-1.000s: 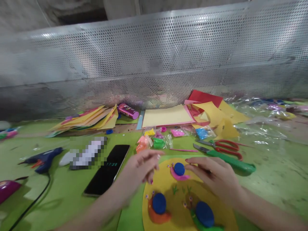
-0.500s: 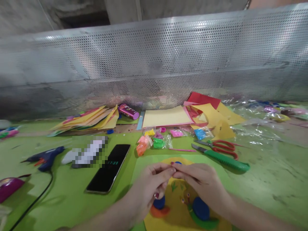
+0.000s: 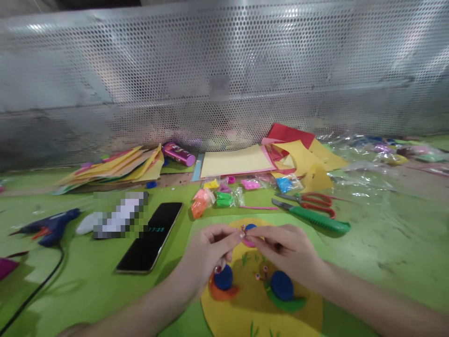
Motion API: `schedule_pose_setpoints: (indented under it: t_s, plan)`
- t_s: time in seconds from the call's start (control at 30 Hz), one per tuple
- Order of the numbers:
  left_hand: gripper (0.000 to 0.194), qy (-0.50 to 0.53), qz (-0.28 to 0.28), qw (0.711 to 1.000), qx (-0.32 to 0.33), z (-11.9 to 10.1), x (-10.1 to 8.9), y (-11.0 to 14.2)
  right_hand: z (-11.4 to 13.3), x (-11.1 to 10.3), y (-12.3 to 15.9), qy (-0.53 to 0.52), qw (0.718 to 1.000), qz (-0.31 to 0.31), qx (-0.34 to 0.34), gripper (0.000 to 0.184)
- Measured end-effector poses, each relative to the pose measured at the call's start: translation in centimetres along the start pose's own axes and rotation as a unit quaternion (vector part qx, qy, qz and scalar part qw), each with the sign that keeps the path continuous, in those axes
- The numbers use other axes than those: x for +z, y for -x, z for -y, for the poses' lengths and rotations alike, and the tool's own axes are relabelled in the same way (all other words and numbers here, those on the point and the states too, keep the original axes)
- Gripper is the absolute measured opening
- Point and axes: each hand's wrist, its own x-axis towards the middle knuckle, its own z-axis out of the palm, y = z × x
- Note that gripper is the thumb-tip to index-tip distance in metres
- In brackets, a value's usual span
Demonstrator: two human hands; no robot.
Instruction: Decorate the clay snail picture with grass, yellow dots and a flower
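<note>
Nearest, below both hands, a yellow paper disc (image 3: 263, 316) lies flat on the counter (image 3: 379, 262), seemingly so its snails can be worked from above. The orange snail (image 3: 226, 295) sits just below the left hand (image 3: 210, 245), its front partly covered by the fingers; the green snail (image 3: 289, 305) rests nearer than the right hand (image 3: 289, 243). Each carries a blue disc as its shell, tilted so the coloured body shows around it.

Both hands have thumb and forefinger pinched together, tips meeting over the pink snail (image 3: 249, 242) near the disc's far edge. The facing pinch probably steadies fine fingerwork; whether a tiny piece sits between the tips, I cannot tell.

Left of the left hand lies a phone (image 3: 152, 241), its lit clock perhaps kept in sight. Beyond the right hand, a green-handled utility knife (image 3: 321, 220) and red-handled scissors (image 3: 317, 201) lie aside, likely for easy reach. Past the fingertips sit small clay packets (image 3: 224, 200), then cream paper sheets (image 3: 235, 161), before a perforated metal panel (image 3: 168, 70).
</note>
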Motion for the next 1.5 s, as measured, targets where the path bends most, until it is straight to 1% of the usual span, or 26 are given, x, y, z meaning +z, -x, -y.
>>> schedule_pose_setpoints:
  t_s: [0.27, 0.47, 0.73, 1.03, 1.17, 1.33, 1.5]
  plan:
    - [0.022, 0.021, 0.000, 1.000, -0.010, -0.3, 0.2, 0.2, -0.8, 0.4, 0.3, 0.005, 1.000, 0.020, 0.019, 0.010]
    - [0.022, 0.024, 0.000, 1.000, -0.016, -0.3, 0.3, 0.2, -0.7, 0.5, 0.2, 0.011, 0.999, 0.030, 0.004, 0.013]
    - [0.017, 0.018, 0.019, 0.999, -0.018, -0.1, 0.2, 0.3, -0.5, 0.2, 0.4, 0.018, 0.999, 0.036, 0.006, 0.016]
    - [0.015, -0.013, 0.015, 1.000, -0.005, 0.0, 0.0, 0.6, -0.4, 0.1, 0.4, 0.001, 0.999, 0.028, -0.024, 0.009]
    - [0.014, -0.020, 0.011, 1.000, 0.002, -0.1, 0.2, 0.7, -0.3, 0.0, 0.5, 0.009, 0.999, 0.027, -0.019, 0.009]
    - [0.015, -0.007, -0.008, 1.000, 0.022, -0.4, 0.1, 0.4, -0.6, -1.0, 0.4, 0.041, 0.999, 0.021, 0.007, 0.010]
    - [0.015, 0.012, -0.045, 0.998, 0.039, -1.1, -1.0, -0.2, -1.9, -3.1, -0.6, 0.087, 0.995, -0.007, 0.052, 0.006]
